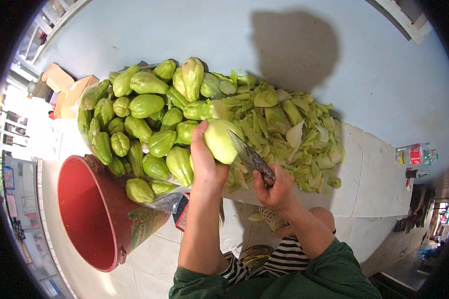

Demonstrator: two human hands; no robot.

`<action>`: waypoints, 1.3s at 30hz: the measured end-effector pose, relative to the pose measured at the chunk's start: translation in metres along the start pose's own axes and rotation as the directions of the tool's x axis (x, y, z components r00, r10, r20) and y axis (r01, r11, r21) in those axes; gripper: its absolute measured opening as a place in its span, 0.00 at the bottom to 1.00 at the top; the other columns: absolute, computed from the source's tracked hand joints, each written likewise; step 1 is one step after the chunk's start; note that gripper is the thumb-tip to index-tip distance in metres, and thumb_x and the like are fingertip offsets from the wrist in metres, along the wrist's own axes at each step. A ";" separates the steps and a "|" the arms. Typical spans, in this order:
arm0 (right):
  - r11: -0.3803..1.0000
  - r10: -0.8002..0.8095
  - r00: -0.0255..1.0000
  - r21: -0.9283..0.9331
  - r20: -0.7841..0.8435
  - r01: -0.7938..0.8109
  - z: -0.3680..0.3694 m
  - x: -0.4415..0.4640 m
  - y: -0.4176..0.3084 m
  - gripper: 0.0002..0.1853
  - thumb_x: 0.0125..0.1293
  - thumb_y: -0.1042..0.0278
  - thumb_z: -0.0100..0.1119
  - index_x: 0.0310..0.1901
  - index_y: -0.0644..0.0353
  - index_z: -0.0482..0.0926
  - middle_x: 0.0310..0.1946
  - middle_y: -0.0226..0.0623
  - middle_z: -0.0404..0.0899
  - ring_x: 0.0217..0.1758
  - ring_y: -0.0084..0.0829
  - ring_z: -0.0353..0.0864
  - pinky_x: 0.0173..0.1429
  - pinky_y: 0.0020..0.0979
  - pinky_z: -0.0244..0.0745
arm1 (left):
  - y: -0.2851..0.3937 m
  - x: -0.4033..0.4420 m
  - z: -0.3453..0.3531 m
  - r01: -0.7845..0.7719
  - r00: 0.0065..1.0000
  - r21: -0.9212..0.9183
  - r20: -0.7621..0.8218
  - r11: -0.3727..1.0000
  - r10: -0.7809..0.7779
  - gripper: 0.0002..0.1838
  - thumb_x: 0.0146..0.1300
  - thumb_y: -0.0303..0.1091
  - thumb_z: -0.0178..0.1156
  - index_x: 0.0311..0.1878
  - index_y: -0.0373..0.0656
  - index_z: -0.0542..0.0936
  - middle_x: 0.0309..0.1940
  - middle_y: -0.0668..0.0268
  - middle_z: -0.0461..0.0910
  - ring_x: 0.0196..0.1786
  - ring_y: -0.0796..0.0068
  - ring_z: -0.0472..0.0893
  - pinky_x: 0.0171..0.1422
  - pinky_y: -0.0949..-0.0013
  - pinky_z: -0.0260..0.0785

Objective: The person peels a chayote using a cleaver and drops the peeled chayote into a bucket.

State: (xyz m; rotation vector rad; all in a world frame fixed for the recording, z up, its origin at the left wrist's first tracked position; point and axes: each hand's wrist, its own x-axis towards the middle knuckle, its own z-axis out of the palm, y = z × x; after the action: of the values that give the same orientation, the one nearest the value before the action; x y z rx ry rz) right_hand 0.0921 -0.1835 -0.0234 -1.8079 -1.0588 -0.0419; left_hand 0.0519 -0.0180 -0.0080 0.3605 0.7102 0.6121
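Observation:
A pale, peeled chayote [219, 141] is held in my left hand [204, 162], the thumb along its side. My right hand [276, 188] grips the dark handle of a knife [250, 157], whose blade rests against the right side of the chayote. Behind and left of my left hand lies a pile of unpeeled green chayotes [147, 105] on a plastic sheet. To the right, a wide heap of green peels [304, 144] spreads behind my right hand.
A red bucket [87, 214] with a wide mouth stands at the lower left. Cardboard boxes [75, 94] sit at the back left. A plastic bottle with a red label [416, 155] lies at the far right, by the wall.

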 end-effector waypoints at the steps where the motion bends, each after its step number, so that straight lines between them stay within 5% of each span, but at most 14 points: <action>1: 1.000 0.000 1.000 0.000 -0.001 0.000 -0.001 0.000 -0.001 0.08 0.62 0.71 0.63 0.37 0.62 0.74 0.20 0.42 0.77 0.20 0.45 0.77 0.26 0.41 0.71 | 0.001 -0.001 0.002 -0.001 1.000 0.010 -0.027 1.000 0.001 0.17 0.65 0.45 0.53 0.49 0.42 0.75 0.41 0.60 0.80 0.43 0.59 0.80 0.50 0.54 0.76; 6: 0.981 0.163 0.986 0.112 -0.021 -0.159 -0.002 -0.004 0.003 0.07 0.62 0.68 0.63 0.35 0.60 0.75 0.17 0.41 0.75 0.19 0.44 0.77 0.25 0.40 0.70 | 0.014 -0.001 -0.003 -0.099 0.995 0.170 0.028 0.980 0.096 0.16 0.64 0.42 0.53 0.45 0.39 0.77 0.39 0.61 0.81 0.42 0.63 0.80 0.50 0.61 0.74; 14: 0.990 0.123 0.992 0.073 -0.029 -0.121 -0.004 -0.005 -0.004 0.08 0.61 0.66 0.66 0.34 0.58 0.77 0.20 0.41 0.78 0.20 0.43 0.79 0.25 0.38 0.71 | 0.007 0.004 -0.006 -0.143 0.988 0.157 0.080 0.977 0.132 0.14 0.63 0.40 0.54 0.43 0.39 0.78 0.37 0.60 0.81 0.41 0.63 0.80 0.50 0.62 0.74; 20: 0.997 0.051 0.992 0.058 -0.113 -0.045 0.003 -0.016 0.001 0.07 0.59 0.68 0.68 0.35 0.57 0.78 0.23 0.37 0.80 0.22 0.41 0.80 0.27 0.36 0.72 | 0.004 0.001 -0.006 0.017 0.991 0.017 0.129 1.000 -0.019 0.14 0.62 0.40 0.54 0.43 0.39 0.78 0.37 0.59 0.81 0.40 0.61 0.80 0.50 0.60 0.74; 26: 0.999 0.022 0.991 0.038 -0.129 -0.017 0.007 -0.021 0.005 0.09 0.57 0.71 0.69 0.37 0.58 0.79 0.24 0.35 0.80 0.23 0.38 0.81 0.27 0.35 0.72 | 0.007 0.004 -0.008 -0.165 0.984 0.229 0.110 0.959 0.143 0.15 0.61 0.42 0.54 0.43 0.39 0.78 0.37 0.59 0.80 0.41 0.59 0.80 0.50 0.56 0.75; 35: 0.997 -0.027 0.981 0.065 -0.190 0.040 0.016 -0.031 0.008 0.11 0.55 0.72 0.71 0.37 0.59 0.78 0.25 0.36 0.81 0.23 0.38 0.80 0.30 0.34 0.72 | 0.006 -0.003 -0.006 0.081 0.990 0.042 0.109 0.996 -0.085 0.15 0.61 0.40 0.54 0.43 0.40 0.77 0.36 0.59 0.79 0.40 0.61 0.79 0.50 0.59 0.74; 37: 0.999 -0.029 0.985 0.035 -0.172 0.036 0.015 -0.030 0.005 0.10 0.55 0.72 0.71 0.36 0.59 0.78 0.25 0.36 0.81 0.23 0.38 0.81 0.29 0.34 0.72 | 0.007 -0.002 -0.005 -0.076 0.993 0.141 0.100 0.987 0.062 0.15 0.61 0.40 0.54 0.43 0.39 0.77 0.36 0.58 0.80 0.39 0.60 0.80 0.49 0.58 0.75; 39: 0.985 0.168 0.981 0.063 -0.096 -0.163 0.017 -0.029 0.004 0.10 0.56 0.71 0.70 0.35 0.59 0.77 0.22 0.37 0.80 0.21 0.38 0.79 0.27 0.35 0.72 | 0.010 0.000 -0.007 -0.147 0.985 0.232 0.122 0.962 0.121 0.15 0.61 0.40 0.54 0.43 0.40 0.77 0.36 0.58 0.80 0.40 0.60 0.80 0.49 0.58 0.74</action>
State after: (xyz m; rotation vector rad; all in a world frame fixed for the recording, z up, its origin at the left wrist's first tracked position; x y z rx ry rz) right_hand 0.0695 -0.1893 -0.0483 -1.8185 -0.8280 -0.0037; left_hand 0.0429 -0.0094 -0.0077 0.6664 0.6616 0.6311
